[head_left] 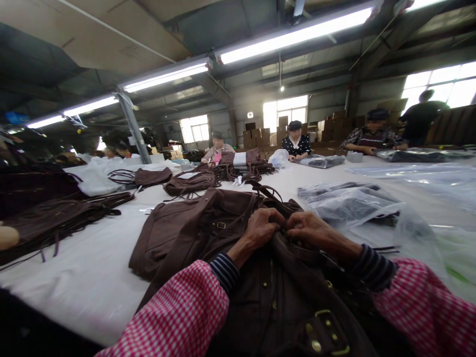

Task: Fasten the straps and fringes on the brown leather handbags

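A dark brown bag (275, 302) with brass-coloured buckles lies in front of me, its near part reaching toward my body. My left hand (262, 227) is closed at the bag's upper edge, with thumb and fingers pinched together. Close beside it, my right hand (308, 229) also grips the brown material with bent fingers. The fingertips of both hands nearly meet, and the exact piece between them is hidden. More brown material with a small buckle (221, 225) spreads to the left of my hands; whether it belongs to the same bag I cannot tell.
Brown bags (189, 182) lie further along the white table (107, 253), with a stack (55, 218) at left. Clear plastic (345, 206) covers dark items at right. Several people sit across the table; one person's hand (8, 237) shows at the left edge.
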Tool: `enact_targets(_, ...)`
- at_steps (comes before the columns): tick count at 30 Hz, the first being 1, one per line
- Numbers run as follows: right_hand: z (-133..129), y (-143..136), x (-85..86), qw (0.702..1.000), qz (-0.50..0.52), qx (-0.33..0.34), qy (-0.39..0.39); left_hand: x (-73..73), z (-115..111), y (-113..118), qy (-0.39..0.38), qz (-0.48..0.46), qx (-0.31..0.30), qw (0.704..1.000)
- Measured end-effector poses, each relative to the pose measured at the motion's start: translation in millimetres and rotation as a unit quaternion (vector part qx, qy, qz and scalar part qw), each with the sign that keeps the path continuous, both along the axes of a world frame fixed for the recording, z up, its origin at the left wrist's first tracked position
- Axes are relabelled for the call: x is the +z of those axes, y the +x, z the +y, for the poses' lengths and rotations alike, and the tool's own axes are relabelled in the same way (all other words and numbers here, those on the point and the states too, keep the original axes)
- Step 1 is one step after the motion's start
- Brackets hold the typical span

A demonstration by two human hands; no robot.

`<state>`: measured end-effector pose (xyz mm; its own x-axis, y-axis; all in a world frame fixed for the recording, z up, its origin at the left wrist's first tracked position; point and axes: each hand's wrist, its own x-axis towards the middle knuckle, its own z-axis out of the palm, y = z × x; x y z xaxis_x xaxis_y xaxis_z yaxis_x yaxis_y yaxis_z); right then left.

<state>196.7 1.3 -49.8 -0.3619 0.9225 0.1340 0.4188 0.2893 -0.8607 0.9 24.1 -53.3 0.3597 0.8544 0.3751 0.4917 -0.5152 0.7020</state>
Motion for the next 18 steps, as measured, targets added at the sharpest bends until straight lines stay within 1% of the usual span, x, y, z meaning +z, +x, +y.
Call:
enact_targets(2,-5.6,-0.7,3.8,0.999,0.031,-0.001,-0.027,-1.4,0.5,0.3,-0.005,-0.015,-0.003,1.0)
enact_targets(5,-12.4,0.0,7.3,0.999,0.043,0.009,-0.019,-0.6,-1.0,0.8,-0.004,-0.014,0.003,1.0)
enact_targets(9,-13.6,3.8,2.6,0.999,0.042,0.004,-0.018,4.2,-7.0,3.5,0.023,0.027,0.042,0.998)
enact_targets(11,-12.8,4.9,-0.6,1.0,0.028,-0.003,-0.001,6.6,-10.1,5.3,0.036,0.047,0.061,0.996)
enact_targets(13,-12.7,4.5,-1.6,0.999,0.004,-0.011,0.034,8.1,-12.1,6.6,0.039,0.053,0.068,0.996)
enact_targets(15,-13.4,3.0,0.1,0.997,-0.02,-0.024,0.065,8.6,-12.2,6.9,0.04,0.042,0.073,0.996)
enact_targets(18,-15.1,0.2,5.2,0.996,-0.028,-0.033,0.083,9.0,-10.0,6.0,0.03,-0.039,0.078,0.996)
